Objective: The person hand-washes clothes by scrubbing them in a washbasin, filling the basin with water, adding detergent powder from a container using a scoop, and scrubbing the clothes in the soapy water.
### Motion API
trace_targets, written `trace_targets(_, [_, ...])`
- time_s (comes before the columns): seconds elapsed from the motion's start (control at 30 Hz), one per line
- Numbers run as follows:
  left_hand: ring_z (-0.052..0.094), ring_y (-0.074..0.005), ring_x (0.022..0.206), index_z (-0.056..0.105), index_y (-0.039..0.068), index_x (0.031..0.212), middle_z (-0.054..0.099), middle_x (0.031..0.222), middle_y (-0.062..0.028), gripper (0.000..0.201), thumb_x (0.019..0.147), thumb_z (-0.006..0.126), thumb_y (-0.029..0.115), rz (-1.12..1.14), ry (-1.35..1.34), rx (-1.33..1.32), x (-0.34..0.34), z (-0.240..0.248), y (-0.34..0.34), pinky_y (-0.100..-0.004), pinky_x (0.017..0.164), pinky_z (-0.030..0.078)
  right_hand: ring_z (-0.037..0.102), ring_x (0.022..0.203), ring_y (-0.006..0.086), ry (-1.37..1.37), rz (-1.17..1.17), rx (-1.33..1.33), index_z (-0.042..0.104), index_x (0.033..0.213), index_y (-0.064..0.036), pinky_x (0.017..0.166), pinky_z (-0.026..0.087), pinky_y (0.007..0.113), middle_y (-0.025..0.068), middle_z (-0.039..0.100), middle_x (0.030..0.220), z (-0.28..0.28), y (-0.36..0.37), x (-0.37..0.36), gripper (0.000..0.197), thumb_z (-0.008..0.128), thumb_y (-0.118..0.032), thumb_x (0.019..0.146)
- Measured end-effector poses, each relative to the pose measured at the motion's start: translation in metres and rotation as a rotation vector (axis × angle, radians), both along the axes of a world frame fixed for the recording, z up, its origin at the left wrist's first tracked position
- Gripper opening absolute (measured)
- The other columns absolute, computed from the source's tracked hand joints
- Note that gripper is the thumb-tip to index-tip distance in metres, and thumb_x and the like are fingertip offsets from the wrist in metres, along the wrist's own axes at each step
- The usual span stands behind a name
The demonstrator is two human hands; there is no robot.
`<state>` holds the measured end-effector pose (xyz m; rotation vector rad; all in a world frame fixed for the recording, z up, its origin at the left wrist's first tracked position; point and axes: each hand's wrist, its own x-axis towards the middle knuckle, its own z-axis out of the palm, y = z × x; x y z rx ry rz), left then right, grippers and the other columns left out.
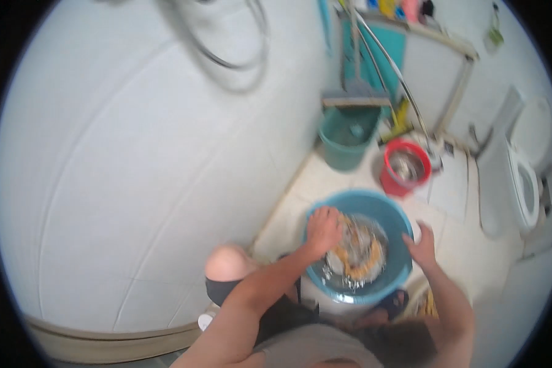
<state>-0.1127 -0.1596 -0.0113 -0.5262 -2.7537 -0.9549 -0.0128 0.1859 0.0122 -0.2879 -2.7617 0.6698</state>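
A round blue basin (405, 270) with water in it stands on the floor before me. In the water lies a soft-looking white and orange-tan bundle (365, 267); its exact kind is too blurred to tell. My left hand (325, 232) reaches over the basin's left side, fingers bent and closed on the bundle's edge, with the fingertips partly hidden. At the right rim is my right hand (422, 246), its thumb and fingers apart. A pale patch shows between them, and I cannot tell whether it is an object or the floor.
Beyond the basin stand a red bucket (396, 186) and a green bin (343, 156). A broom (356, 95) leans behind the bin. A toilet (503, 184) is on the right. A white wall (135, 172) rises on the left. A dark slipper (395, 302) shows by the basin.
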Motion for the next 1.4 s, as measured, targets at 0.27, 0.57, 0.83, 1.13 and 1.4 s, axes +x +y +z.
trace_targets(0.27, [0.062,-0.0429,0.125,0.052,0.000,0.140,0.064,0.132,-0.0286,0.067,0.088,0.070,0.038,0.004,-0.710,-0.154,-0.035,-0.005,-0.050,-0.0482,0.105,0.050,0.045,0.134,0.0436,-0.829,-0.369,-1.391,0.031,0.157,-0.0055,0.103,0.044,0.067,0.0254,0.042,0.151,-0.026,0.049,0.080,0.113,0.050,-0.089,0.084])
trace_targets(0.57, [0.074,-0.0449,0.092,0.042,-0.012,0.131,0.067,0.114,-0.0344,0.053,0.095,0.060,0.023,0.175,-0.845,0.039,-0.048,0.015,-0.025,-0.0507,0.065,0.064,0.067,0.099,0.0270,-0.251,-0.310,-1.733,0.067,0.129,-0.0124,0.073,0.055,0.052,0.0115,0.072,0.113,-0.155,0.021,0.032,0.070,0.048,-0.072,0.096])
trace_targets(0.83, [0.073,-0.0438,0.092,0.041,-0.014,0.131,0.066,0.114,-0.0358,0.053,0.096,0.060,0.022,0.296,-0.865,0.011,-0.019,0.015,-0.049,-0.0492,0.065,0.063,0.067,0.099,0.0256,-0.321,-0.305,-1.774,0.068,0.127,-0.0125,0.072,0.055,0.052,0.0110,0.072,0.111,-0.135,-0.004,0.014,0.066,0.050,-0.069,0.097])
trace_targets(1.13, [0.072,-0.0421,0.099,0.052,-0.012,0.127,0.067,0.117,-0.0336,0.046,0.097,0.057,0.022,0.367,-0.867,0.034,0.013,-0.002,-0.059,-0.0472,0.079,0.061,0.068,0.099,0.0239,-0.400,-0.170,-1.815,0.068,0.124,-0.0126,0.070,0.055,0.051,0.0106,0.073,0.108,-0.143,0.011,-0.022,0.061,0.052,-0.065,0.097])
trace_targets(1.4, [0.075,-0.0354,0.077,0.049,0.001,0.139,0.069,0.105,-0.0253,0.051,0.102,0.054,0.037,0.479,-1.424,0.199,0.055,0.094,-0.052,-0.0498,0.054,0.063,0.068,0.100,0.0225,-0.508,0.021,-1.825,0.069,0.122,-0.0128,0.068,0.055,0.050,0.0102,0.073,0.106,-0.133,0.015,-0.075,0.057,0.054,-0.062,0.098])
